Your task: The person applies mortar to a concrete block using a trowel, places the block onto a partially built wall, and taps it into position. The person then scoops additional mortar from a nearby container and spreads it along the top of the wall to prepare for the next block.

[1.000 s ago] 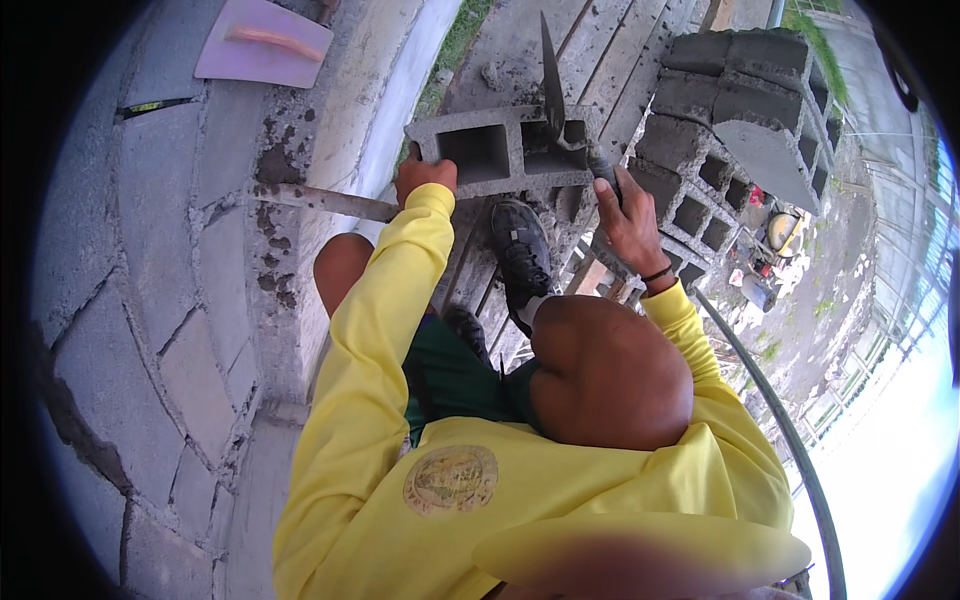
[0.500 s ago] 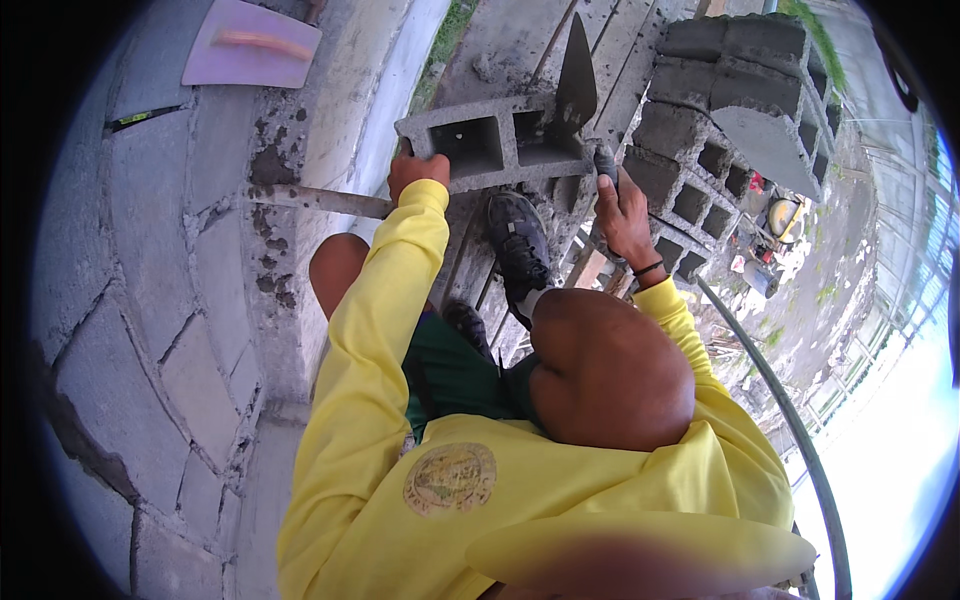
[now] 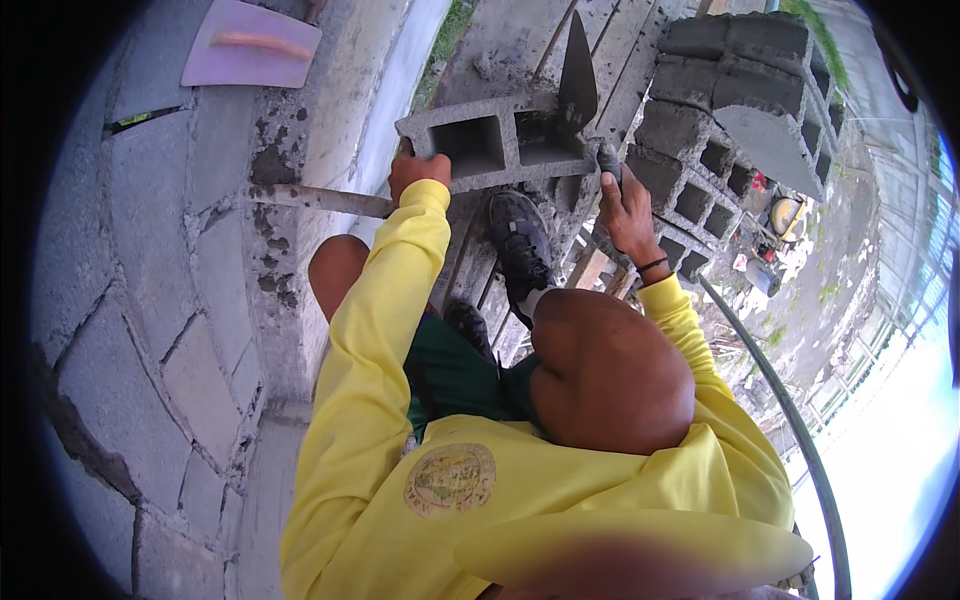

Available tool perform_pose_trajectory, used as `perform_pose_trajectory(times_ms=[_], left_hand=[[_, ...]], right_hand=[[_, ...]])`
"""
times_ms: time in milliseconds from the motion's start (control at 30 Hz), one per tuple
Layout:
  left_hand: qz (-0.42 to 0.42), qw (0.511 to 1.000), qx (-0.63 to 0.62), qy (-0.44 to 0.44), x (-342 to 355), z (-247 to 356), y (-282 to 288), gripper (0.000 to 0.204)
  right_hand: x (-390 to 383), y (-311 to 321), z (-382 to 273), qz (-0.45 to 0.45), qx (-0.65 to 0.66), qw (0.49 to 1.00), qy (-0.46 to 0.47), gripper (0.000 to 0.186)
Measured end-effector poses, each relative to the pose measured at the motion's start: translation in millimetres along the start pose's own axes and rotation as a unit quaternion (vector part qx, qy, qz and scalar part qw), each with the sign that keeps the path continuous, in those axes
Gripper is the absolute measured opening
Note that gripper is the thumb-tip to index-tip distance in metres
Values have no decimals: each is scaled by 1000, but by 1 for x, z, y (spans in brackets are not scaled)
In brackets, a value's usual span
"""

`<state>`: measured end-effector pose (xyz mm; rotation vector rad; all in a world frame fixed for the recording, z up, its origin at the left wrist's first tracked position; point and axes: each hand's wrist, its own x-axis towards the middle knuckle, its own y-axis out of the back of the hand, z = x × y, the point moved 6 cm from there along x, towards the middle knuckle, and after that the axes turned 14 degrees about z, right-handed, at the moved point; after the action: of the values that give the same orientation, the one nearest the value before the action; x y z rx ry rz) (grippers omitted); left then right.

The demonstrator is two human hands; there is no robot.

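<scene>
Trowel (image 3: 577, 80) has turned broadside, clasped in the right grip (image 3: 630, 218), while the left grip (image 3: 419, 172) holds the block (image 3: 520, 173), just beyond the shoe (image 3: 520, 240), by its left end, wise for probably heavy, brittle concrete.

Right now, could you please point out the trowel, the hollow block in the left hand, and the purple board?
Trowel (image 3: 577, 82): head view, on its blade.
Hollow block (image 3: 509, 142): head view, on the web between its two cavities.
Purple board (image 3: 262, 42): head view, on its handle.
</scene>
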<state>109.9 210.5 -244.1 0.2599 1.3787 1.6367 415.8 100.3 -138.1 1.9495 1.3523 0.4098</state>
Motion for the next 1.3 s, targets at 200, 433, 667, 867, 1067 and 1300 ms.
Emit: perform_pose_trajectory(times_ms=[200, 433, 667, 867, 1067, 1300], left_hand=[[-31, 999, 26, 12, -2, -1, 0, 61], [-16, 1000, 16, 14, -1, 1, 1, 46], [-34, 999, -1, -5, -2, 5, 3, 47], [-20, 1000, 14, 1, -2, 4, 4, 61], [-30, 999, 5, 17, -1, 2, 3, 51], [-58, 998, 20, -15, -2, 5, 2, 72]], right_hand=[[2, -8, -28, 18, 22, 1000, 13, 39], [6, -7, -35, 17, 98, 995, -18, 39], [6, -12, -39, -4, 41, 999, 18, 42], [3, -19, -25, -23, -9, 1000, 4, 42], [8, -18, -20, -32, 8, 999, 25, 44], [6, -18, -12, 36, -48, 996, 62, 46]])
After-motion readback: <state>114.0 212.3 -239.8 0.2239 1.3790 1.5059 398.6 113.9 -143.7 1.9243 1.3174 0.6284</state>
